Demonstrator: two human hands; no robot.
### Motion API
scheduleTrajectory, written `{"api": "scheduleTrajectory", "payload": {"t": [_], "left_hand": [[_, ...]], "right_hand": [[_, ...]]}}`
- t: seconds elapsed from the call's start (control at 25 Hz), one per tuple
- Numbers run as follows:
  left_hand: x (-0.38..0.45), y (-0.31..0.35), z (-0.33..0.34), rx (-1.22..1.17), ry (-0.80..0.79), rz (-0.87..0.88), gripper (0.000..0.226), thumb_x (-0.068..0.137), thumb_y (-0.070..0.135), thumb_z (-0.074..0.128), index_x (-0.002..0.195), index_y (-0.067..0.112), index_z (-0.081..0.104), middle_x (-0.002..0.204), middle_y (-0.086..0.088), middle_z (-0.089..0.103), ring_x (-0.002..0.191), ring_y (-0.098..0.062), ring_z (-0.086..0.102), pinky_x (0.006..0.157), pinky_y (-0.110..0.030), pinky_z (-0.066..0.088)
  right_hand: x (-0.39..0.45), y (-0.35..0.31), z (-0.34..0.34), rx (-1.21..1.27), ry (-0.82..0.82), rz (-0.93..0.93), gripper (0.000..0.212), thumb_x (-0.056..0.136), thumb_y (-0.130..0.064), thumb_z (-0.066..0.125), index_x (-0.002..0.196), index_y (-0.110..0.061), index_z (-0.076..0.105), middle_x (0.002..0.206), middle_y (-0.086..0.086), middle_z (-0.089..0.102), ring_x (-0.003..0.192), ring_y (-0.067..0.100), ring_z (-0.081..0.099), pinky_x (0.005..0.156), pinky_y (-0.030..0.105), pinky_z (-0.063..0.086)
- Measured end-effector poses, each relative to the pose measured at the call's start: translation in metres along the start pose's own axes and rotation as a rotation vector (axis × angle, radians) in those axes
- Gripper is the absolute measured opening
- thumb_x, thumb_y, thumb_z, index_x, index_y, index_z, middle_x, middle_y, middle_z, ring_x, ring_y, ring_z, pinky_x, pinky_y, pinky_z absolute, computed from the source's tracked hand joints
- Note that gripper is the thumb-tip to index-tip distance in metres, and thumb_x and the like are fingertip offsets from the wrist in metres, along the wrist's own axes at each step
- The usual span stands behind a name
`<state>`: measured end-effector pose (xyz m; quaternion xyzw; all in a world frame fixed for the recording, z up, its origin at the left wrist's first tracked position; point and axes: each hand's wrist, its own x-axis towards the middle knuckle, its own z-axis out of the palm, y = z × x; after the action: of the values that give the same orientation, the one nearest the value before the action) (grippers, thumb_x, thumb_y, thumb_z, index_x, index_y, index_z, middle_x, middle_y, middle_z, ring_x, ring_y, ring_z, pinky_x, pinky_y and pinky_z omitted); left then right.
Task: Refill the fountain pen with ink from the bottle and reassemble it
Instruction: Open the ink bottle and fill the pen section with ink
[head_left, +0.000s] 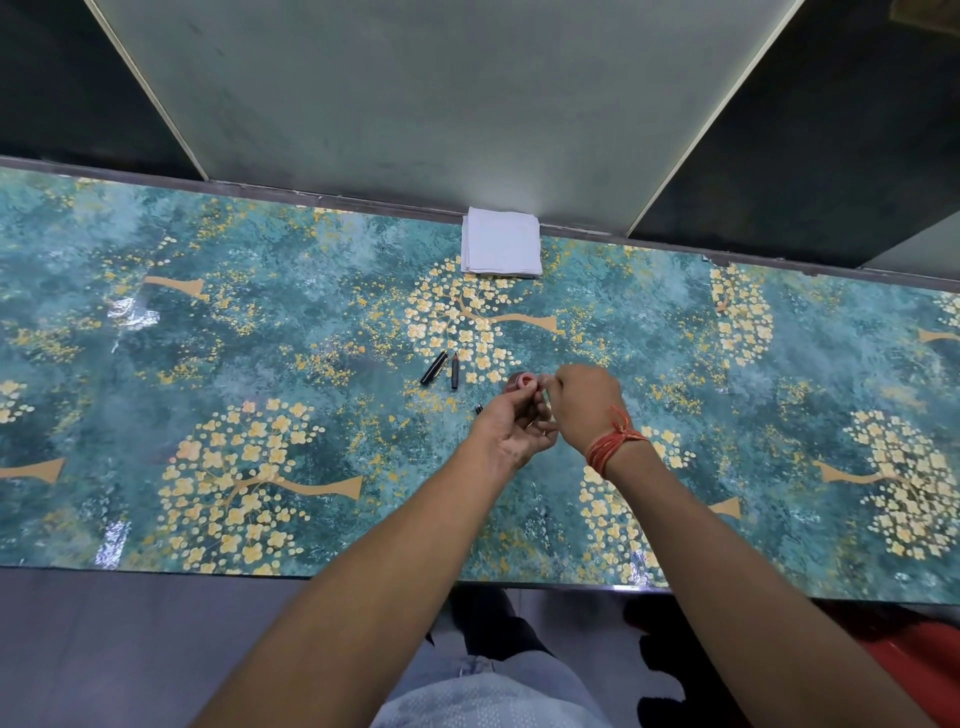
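Pink-rimmed ink bottle (521, 383) gripped in left hand (511, 434) fingers, right hand (587, 402) fingers curled at its mouth, contents unclear

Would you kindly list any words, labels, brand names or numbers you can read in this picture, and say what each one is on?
None can be read.
Ink bottle, held between the left hand and right hand: mostly hidden, no label visible.
Pen parts on the table: too small to show any marking.
Folded white tissues: blank.
Table covering: only a tree and flower pattern.
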<state>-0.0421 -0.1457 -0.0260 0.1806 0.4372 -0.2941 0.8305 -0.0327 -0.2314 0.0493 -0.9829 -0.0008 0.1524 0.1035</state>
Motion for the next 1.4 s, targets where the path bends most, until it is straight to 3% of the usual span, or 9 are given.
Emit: {"api": "scheduleTrajectory", "payload": {"t": [0.16,0.28,0.44,0.6,0.8,0.96,1.16,1.28,1.4], "left_hand": [[0.000,0.000,0.000,-0.003,0.004,-0.004,0.016,0.092,0.010,0.058,0.077,0.004,0.060,0.070,-0.005,0.055,0.066,-0.013,0.049,0.071,-0.027,0.038],[0.000,0.001,0.000,-0.001,0.007,-0.003,0.020,0.092,0.011,0.057,0.073,0.005,0.060,0.070,-0.004,0.053,0.064,-0.012,0.047,0.067,-0.026,0.036],[0.000,0.003,0.004,0.013,0.013,-0.009,0.018,0.092,0.010,0.057,0.075,0.005,0.060,0.071,-0.005,0.054,0.066,-0.013,0.048,0.067,-0.027,0.037],[-0.001,0.003,0.004,0.015,0.018,-0.018,0.018,0.092,0.010,0.057,0.075,0.005,0.060,0.071,-0.005,0.053,0.064,-0.012,0.046,0.064,-0.024,0.034],[-0.001,0.003,0.005,0.006,0.016,-0.018,0.018,0.092,0.009,0.058,0.074,0.004,0.059,0.068,-0.005,0.056,0.064,-0.012,0.046,0.064,-0.024,0.033],[-0.003,0.003,0.004,-0.001,0.021,-0.021,0.023,0.093,0.010,0.057,0.070,0.004,0.059,0.059,-0.005,0.057,0.062,-0.011,0.046,0.064,-0.023,0.033],[-0.005,0.002,0.005,0.010,0.033,-0.020,0.019,0.092,0.009,0.058,0.073,0.003,0.059,0.071,-0.006,0.053,0.064,-0.013,0.045,0.063,-0.024,0.033],[-0.005,0.001,0.005,0.002,0.033,-0.018,0.021,0.092,0.011,0.058,0.072,0.004,0.058,0.064,-0.004,0.055,0.061,-0.011,0.045,0.061,-0.023,0.032],[-0.007,0.000,0.006,0.042,0.035,-0.004,0.022,0.092,0.015,0.061,0.072,0.006,0.058,0.052,-0.002,0.059,0.059,-0.009,0.047,0.059,-0.022,0.034]], "right_hand": [[-0.002,0.002,0.000,0.017,0.010,-0.083,0.026,0.094,-0.020,0.053,0.072,-0.008,0.061,0.074,0.010,0.064,0.073,0.028,0.057,0.068,0.035,0.048],[0.001,0.002,-0.002,0.023,0.007,-0.031,0.045,0.098,-0.026,0.047,0.055,-0.013,0.045,0.056,0.003,0.049,0.062,0.024,0.047,0.052,0.028,0.033],[-0.001,0.006,0.001,0.054,0.031,-0.084,0.023,0.091,-0.019,0.056,0.073,-0.006,0.062,0.075,0.010,0.063,0.074,0.029,0.056,0.065,0.033,0.045],[0.004,0.005,0.000,0.048,0.022,-0.001,0.051,0.098,-0.026,0.049,0.049,-0.017,0.040,0.052,0.000,0.045,0.050,0.017,0.041,0.048,0.026,0.026],[0.004,0.009,0.003,0.104,0.025,-0.039,0.025,0.090,-0.022,0.060,0.071,-0.007,0.065,0.069,0.009,0.064,0.067,0.024,0.056,0.064,0.028,0.041],[0.007,0.006,0.003,0.114,0.008,0.041,0.052,0.097,-0.026,0.051,0.046,-0.017,0.042,0.048,0.000,0.042,0.045,0.014,0.038,0.048,0.026,0.026],[0.006,0.007,0.002,0.099,0.037,-0.016,0.018,0.088,-0.017,0.060,0.075,-0.006,0.066,0.072,0.008,0.066,0.072,0.026,0.059,0.064,0.029,0.042],[0.009,0.002,0.003,0.063,0.010,0.067,0.046,0.097,-0.022,0.051,0.053,-0.010,0.049,0.053,0.004,0.049,0.051,0.018,0.044,0.048,0.026,0.027],[0.011,0.008,0.011,0.264,0.040,0.197,0.048,0.096,-0.027,0.054,0.055,-0.002,0.062,0.052,0.010,0.057,0.045,0.019,0.046,0.046,0.023,0.031]]}}
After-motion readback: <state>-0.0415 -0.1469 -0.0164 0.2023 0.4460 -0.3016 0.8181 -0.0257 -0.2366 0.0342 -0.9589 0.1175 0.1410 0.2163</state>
